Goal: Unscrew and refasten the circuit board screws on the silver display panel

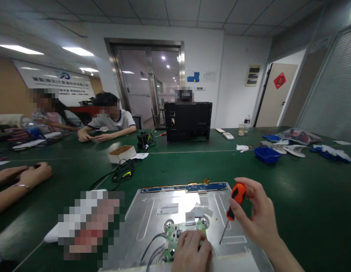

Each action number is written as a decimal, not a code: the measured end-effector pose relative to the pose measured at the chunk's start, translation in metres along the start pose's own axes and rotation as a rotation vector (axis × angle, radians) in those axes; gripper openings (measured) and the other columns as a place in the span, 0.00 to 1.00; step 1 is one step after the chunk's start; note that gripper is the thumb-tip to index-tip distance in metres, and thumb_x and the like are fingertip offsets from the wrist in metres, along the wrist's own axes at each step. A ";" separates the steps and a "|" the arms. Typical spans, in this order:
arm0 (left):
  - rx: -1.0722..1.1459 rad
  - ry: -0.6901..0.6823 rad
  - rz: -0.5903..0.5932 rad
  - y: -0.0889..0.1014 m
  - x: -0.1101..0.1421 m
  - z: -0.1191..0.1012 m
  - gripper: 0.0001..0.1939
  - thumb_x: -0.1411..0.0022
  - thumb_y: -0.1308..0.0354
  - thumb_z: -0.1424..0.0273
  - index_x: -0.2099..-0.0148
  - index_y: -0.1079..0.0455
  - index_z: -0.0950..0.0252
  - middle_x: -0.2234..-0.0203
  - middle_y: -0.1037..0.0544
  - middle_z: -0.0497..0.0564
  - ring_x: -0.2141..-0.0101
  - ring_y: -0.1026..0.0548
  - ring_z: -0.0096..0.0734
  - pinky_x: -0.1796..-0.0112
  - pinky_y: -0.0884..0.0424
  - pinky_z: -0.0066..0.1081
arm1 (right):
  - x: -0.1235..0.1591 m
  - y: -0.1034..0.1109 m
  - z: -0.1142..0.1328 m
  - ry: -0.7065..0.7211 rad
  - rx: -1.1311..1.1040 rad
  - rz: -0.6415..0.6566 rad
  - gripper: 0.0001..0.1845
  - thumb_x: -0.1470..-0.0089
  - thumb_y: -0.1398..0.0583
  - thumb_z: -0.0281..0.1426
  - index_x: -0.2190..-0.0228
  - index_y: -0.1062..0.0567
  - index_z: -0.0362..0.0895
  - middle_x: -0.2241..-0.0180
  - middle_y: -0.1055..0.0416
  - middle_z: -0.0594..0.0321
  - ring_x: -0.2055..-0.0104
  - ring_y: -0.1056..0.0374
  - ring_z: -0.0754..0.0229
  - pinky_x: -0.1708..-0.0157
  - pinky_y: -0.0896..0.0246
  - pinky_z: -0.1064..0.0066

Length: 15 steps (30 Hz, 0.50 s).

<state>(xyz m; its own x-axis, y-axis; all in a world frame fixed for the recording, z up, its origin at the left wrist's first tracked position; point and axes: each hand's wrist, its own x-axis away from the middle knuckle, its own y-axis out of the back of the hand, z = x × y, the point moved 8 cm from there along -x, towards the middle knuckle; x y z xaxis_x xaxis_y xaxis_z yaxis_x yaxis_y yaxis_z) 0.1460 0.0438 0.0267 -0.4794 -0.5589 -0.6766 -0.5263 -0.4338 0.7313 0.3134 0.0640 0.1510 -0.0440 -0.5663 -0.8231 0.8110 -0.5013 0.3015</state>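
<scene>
- Screwdriver (230,214), as the head view showed it, was pinched by its orange-and-black handle between the thumb and fingers of the right hand (259,217).
- Its long axis ran on a slant: the butt of the handle stood up and to the right, while the shaft pointed down, leftward and toward the wearer.
- The tip sat low over the metal panel (130,230), just left of a printed label (234,240); whether it touched the metal could not be told.
- From that tip the green circuit board (171,238) lay to the left, with the left hand (192,251) partly between; the left hand was the nearer one.
- Left-hand fingers were bent over the board's right part, seemingly resting on it; whether they gripped anything could not be told.
- The board's long axis was hard to judge under that hand; dark cables (155,238) met its left side.
- Along the panel's far edge, a narrow blue board (212,187) ran left to right; the panel lay on the green counter (187,162).
</scene>
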 end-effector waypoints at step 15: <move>-0.055 0.045 -0.026 -0.005 0.006 0.006 0.08 0.38 0.46 0.79 0.64 0.32 0.59 0.70 0.24 0.47 0.68 0.24 0.35 0.58 0.31 0.35 | 0.031 0.002 -0.016 -0.112 -0.067 -0.010 0.17 0.39 0.39 0.37 0.50 0.31 0.48 0.75 0.27 0.67 0.77 0.27 0.60 0.75 0.27 0.71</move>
<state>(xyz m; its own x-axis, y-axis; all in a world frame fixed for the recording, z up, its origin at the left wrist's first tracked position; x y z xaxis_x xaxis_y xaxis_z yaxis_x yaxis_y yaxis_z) 0.1422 0.0469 0.0183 -0.4335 -0.5775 -0.6918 -0.4982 -0.4861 0.7179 0.3229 0.0560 0.1178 -0.1139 -0.6328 -0.7659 0.8471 -0.4647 0.2579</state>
